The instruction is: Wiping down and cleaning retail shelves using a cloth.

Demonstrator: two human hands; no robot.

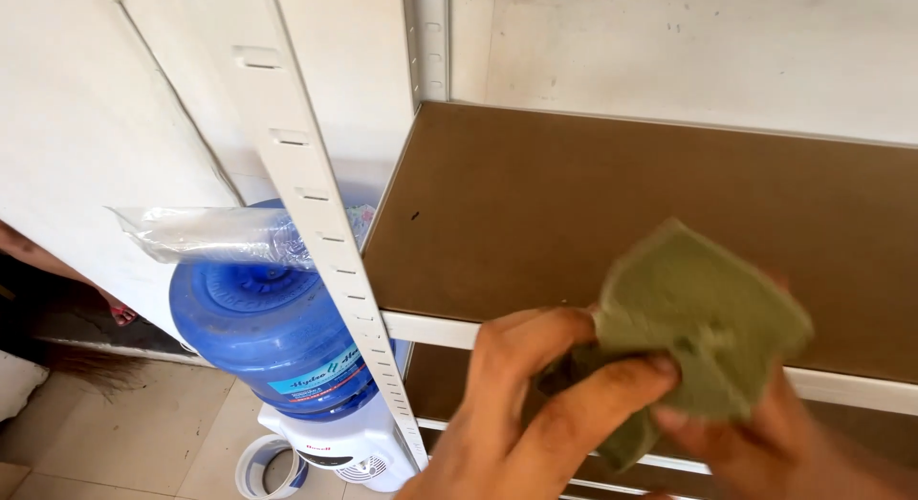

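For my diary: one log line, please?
left hand: holds green cloth | right hand: under cloth | shelf: brown, behind

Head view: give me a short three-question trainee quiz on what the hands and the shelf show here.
1. True or false: both hands grip the green cloth.
2. Which lies right behind the cloth? A) brown shelf board B) a steel sink C) a glass table
3. What stands to the left of the white slotted upright?

Key:
1. True: the left hand pinches its lower edge and the right hand holds it from beneath.
2. A
3. A blue water bottle, upended on a white dispenser.
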